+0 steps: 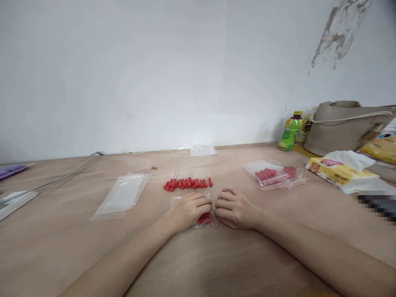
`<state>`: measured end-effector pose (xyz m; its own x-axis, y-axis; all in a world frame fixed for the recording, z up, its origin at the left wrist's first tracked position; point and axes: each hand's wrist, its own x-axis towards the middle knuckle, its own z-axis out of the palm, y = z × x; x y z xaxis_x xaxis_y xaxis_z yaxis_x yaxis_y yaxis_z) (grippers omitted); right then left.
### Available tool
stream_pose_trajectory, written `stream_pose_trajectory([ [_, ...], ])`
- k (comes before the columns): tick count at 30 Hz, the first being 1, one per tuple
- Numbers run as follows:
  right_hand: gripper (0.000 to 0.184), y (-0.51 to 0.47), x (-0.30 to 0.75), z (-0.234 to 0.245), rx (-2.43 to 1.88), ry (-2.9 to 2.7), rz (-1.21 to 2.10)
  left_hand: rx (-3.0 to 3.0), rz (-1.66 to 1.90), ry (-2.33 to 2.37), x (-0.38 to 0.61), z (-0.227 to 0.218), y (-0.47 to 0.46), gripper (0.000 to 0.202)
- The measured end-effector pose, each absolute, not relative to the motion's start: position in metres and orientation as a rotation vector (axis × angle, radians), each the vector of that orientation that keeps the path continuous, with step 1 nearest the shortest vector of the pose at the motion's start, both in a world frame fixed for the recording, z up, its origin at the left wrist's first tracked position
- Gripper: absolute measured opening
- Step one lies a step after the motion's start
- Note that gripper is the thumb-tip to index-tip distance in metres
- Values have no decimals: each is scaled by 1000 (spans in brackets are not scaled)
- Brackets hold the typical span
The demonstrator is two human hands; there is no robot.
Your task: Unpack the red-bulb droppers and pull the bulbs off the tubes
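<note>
A clear plastic bag with red contents (204,221) is located under the left fingers (203,201), its edge at the right fingers (224,205). Slim red-tipped white sticks (188,183) are laid beyond the fingers. Flat clear plastic bags (122,196) are placed to their left; filled clear plastic bags (276,178), then a yellow rectangular tissue box (342,172), to their right.

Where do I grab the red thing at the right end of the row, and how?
Try pinching its red end from the near side, thumb and finger across it. That end lies nearest, plump and slightly apart from its neighbour. The pale stems behind the red ends look thinner, so probably fiddlier.
</note>
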<state>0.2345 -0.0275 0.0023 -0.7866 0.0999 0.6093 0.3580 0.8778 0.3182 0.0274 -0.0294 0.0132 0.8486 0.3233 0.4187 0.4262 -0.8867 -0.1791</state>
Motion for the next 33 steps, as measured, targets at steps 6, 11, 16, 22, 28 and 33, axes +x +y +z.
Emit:
stream_pose_trajectory([
  [6,17,-27,234,2,-340,-2461,-630,-2751,-475,-653,29,13,-30,19],
  [11,24,-25,232,1,-336,-2450,-684,-2670,-424,-567,29,15,-27,19],
  [16,30,-29,229,5,-327,-2409,-753,-2607,-343,-509,29,15,-26,23],
  [22,28,-27,232,4,-378,-2461,-776,-2638,-268,-596,25,20,-29,19],
  [28,13,-28,238,9,-408,-2627,-431,-2620,-303,-672,14,26,-31,21],
  [33,22,-31,239,13,-734,-2540,109,-2497,-583,-634,10,23,-28,31],
])
